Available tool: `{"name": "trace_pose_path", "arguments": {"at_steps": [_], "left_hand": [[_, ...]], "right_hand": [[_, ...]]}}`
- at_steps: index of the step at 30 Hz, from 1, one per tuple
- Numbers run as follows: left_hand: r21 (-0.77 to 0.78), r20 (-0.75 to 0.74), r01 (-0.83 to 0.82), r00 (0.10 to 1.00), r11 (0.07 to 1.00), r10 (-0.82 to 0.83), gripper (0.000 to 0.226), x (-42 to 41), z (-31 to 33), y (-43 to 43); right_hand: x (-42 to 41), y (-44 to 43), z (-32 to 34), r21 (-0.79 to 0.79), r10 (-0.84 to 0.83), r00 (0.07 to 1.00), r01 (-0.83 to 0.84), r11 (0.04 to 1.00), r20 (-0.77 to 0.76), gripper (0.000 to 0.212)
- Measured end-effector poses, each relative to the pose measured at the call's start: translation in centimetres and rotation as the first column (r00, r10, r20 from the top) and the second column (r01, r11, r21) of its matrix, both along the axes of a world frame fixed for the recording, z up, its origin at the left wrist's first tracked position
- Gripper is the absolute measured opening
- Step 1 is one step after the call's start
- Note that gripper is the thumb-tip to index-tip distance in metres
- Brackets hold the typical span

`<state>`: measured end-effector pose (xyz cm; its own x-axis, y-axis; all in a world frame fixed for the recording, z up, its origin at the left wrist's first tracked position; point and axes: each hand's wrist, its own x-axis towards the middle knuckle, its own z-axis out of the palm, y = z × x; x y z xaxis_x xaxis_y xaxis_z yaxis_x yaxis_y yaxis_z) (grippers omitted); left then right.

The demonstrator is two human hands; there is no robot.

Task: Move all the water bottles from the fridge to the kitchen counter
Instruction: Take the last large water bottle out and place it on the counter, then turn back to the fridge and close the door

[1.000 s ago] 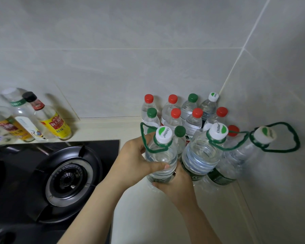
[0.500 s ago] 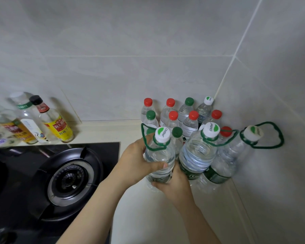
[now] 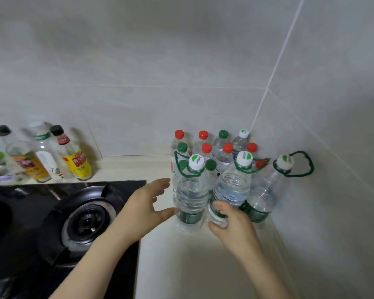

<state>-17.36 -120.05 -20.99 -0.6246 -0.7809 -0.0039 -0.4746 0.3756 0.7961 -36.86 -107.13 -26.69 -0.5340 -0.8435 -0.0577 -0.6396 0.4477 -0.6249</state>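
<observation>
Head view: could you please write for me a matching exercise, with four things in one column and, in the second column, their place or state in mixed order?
Column A
1. left hand
2. right hand
3. gas burner
4. yellow-label bottle

Column B
a. stands against the back wall
b. holds the middle large bottle low down
c. open, fingers spread, beside the left large bottle
d. black, to the left of the pale counter

Pairs: 1-c, 2-b, 3-d, 4-a
</observation>
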Motion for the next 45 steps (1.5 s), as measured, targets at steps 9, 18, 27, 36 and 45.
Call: {"name": "trace_pose_path", "arguments": {"at_steps": [9,18,27,36,45], "left_hand": [[-0.139,-0.005,0.031,0.999,0.99,-0.032,0.06,4.5,1.8,1.8],[-0.211,-0.042,-0.023,0.999,0.977,0.014,0.058,10.1,4.3,2.3],[-0.206,-0.106,-0.138,0.987,0.969,0.118,0.054,14.7,7.2,2.9],[-0.293,-0.138,-0.336,0.941,0.895,0.308,0.05,15.2,12.2,5.8],[-0.384,-0.155,-0.49,0.869,0.782,0.469,0.051,14.9,14.3,10.5]], "right_hand": [[2.6,1.6,7.3,-0.052,0.14,0.978,-0.15,0.987,-0.157,0.051],[7.0,0.2,13.7,-0.022,0.342,0.903,-0.36,0.933,-0.262,0.049],[9.8,-1.9,17.7,-0.058,0.449,0.824,-0.496,0.866,-0.344,0.052],[9.3,-4.1,22.3,-0.152,0.604,0.707,-0.686,0.711,-0.367,0.05],[9.0,-5.4,24.7,-0.195,0.725,0.56,-0.826,0.53,-0.402,0.049]]}}
